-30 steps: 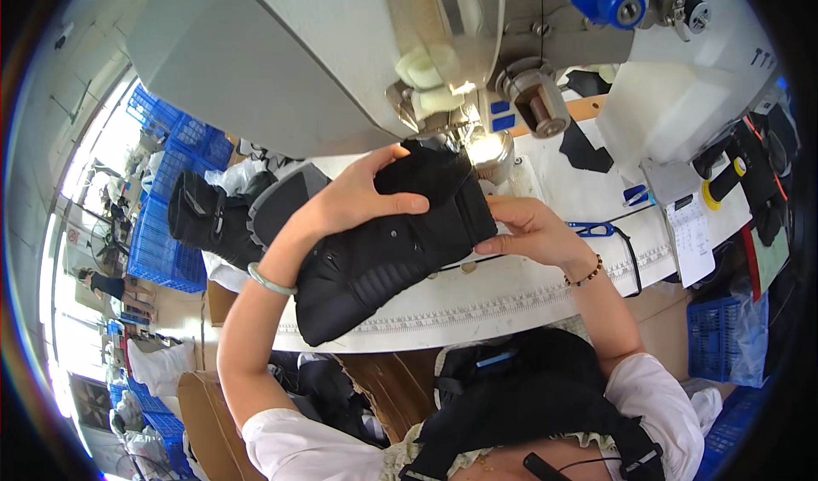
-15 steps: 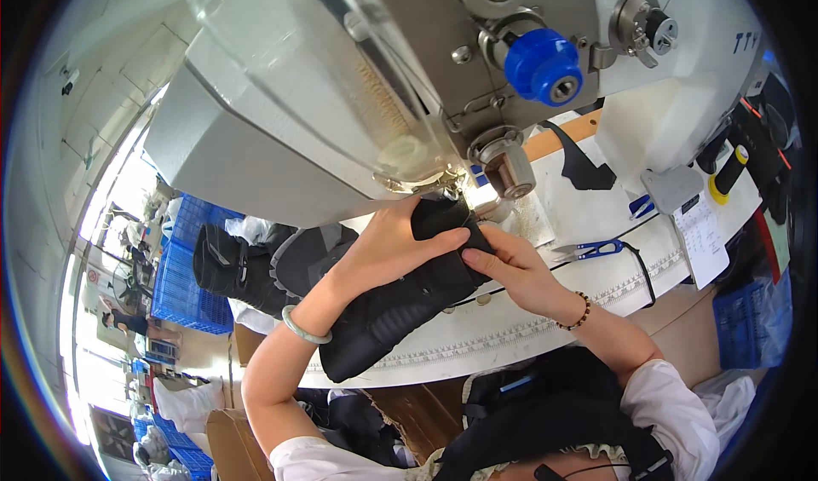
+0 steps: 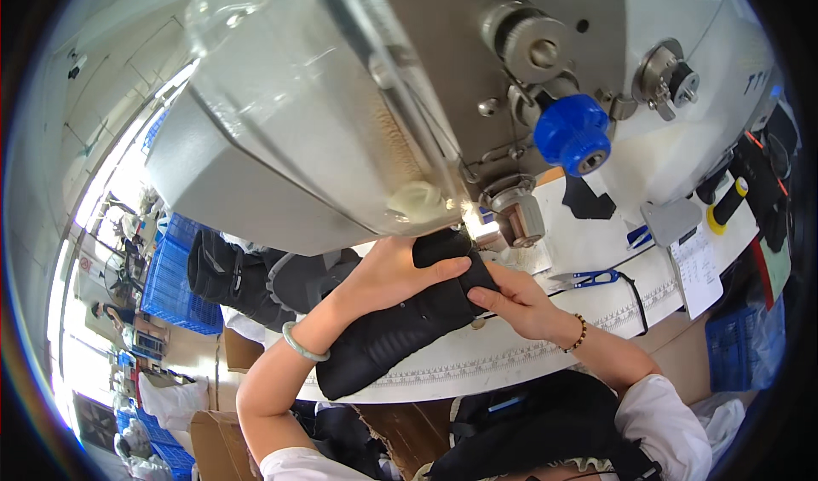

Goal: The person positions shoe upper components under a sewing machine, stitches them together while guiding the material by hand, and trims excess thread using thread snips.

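Observation:
A black padded shoe upper (image 3: 388,340) lies slanted across the white table, its far end beneath the head of a sewing machine (image 3: 256,166). My left hand (image 3: 388,276) rests over its upper part, thumb pressed on the black material and fingers curled round the far side. From the right, my right hand (image 3: 520,300) pinches the upper's edge between thumb and fingers. The machine head and my left hand hide the needle and the spot where the material meets it. A blue knob (image 3: 573,136) sits on the machine's face.
Blue thread snips (image 3: 588,279) lie right of my right hand. Farther right are a yellow-and-black thread spool (image 3: 727,206) and a paper sheet (image 3: 697,268). More black shoe uppers (image 3: 234,276) are piled at left, beside a blue crate (image 3: 175,281). A measuring tape (image 3: 554,336) runs along the table's front edge.
The view has shifted, so the machine looks larger and the table lower. Both hands keep their hold on the shoe upper, with little change in their grip.

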`<state>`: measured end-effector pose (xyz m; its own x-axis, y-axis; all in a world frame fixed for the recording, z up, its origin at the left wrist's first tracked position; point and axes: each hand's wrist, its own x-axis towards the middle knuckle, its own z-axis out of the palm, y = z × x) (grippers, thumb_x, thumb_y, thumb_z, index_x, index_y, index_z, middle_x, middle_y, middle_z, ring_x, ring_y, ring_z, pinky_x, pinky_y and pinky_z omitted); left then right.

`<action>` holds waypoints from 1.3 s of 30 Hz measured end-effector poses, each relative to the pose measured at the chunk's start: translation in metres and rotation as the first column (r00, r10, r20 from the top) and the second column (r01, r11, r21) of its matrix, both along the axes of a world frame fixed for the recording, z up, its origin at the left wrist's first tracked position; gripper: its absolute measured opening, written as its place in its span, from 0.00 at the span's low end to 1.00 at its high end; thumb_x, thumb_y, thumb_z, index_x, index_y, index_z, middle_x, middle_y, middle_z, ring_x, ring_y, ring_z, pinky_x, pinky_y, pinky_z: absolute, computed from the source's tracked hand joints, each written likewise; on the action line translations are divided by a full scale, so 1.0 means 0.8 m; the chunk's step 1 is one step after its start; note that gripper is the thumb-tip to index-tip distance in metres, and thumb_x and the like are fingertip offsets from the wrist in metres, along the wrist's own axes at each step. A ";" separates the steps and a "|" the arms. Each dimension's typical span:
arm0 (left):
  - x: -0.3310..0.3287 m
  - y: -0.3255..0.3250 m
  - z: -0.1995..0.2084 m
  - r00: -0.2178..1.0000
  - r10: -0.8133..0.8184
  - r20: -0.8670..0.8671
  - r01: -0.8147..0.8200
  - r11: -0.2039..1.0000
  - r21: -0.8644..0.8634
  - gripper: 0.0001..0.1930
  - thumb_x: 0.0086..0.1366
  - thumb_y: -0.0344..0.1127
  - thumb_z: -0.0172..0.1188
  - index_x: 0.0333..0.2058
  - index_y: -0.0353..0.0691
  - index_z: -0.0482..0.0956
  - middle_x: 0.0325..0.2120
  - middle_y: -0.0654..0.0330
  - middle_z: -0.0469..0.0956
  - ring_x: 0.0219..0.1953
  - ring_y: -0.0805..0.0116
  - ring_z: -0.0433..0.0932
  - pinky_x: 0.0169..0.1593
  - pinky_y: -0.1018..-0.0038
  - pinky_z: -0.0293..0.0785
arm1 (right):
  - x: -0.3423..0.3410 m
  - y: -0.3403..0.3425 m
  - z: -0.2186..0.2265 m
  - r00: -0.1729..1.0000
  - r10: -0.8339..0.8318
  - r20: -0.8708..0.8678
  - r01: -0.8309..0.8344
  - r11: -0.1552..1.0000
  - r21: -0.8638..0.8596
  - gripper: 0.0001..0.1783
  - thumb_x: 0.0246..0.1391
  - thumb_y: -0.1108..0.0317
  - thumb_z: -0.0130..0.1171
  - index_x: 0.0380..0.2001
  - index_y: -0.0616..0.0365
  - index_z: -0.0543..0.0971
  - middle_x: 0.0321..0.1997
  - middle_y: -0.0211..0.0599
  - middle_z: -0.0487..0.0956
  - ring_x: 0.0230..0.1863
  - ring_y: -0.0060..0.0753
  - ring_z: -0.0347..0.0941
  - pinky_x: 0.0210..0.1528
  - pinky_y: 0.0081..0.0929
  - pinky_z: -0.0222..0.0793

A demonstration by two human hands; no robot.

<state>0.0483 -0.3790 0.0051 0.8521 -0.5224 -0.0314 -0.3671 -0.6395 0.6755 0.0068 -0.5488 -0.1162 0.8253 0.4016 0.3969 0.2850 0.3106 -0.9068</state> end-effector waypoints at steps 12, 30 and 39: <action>0.000 0.004 -0.003 0.997 0.045 -0.070 -0.042 0.998 0.046 0.25 0.52 0.44 0.63 0.42 0.28 0.72 0.35 0.50 0.76 0.38 0.67 0.74 0.45 0.71 0.68 | 0.001 -0.005 0.008 0.989 0.078 -0.127 -0.072 0.996 0.055 0.18 0.59 0.63 0.50 0.50 0.60 0.67 0.29 0.20 0.69 0.26 0.07 0.58 0.23 0.09 0.54; 0.006 0.006 0.002 0.998 0.056 0.026 -0.060 0.977 0.206 0.36 0.54 0.67 0.49 0.45 0.36 0.73 0.35 0.51 0.78 0.41 0.59 0.76 0.45 0.72 0.69 | 0.006 0.003 0.003 0.985 0.023 -0.173 -0.012 0.998 0.065 0.11 0.58 0.64 0.52 0.37 0.61 0.70 0.23 0.18 0.67 0.22 0.06 0.56 0.20 0.09 0.53; 0.017 0.010 0.006 0.967 0.111 -0.230 -0.033 0.948 0.316 0.36 0.54 0.69 0.44 0.43 0.42 0.75 0.35 0.56 0.78 0.40 0.63 0.76 0.44 0.74 0.68 | 0.005 0.004 0.014 0.968 0.014 -0.252 0.009 0.996 0.090 0.11 0.57 0.63 0.53 0.28 0.60 0.71 0.18 0.15 0.62 0.20 0.07 0.52 0.19 0.12 0.48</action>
<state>0.0619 -0.3707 0.0098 0.8335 -0.3917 -0.3896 -0.1629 -0.8481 0.5041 0.0106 -0.5452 -0.1047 0.9024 0.3762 0.2103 0.0496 0.3941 -0.9177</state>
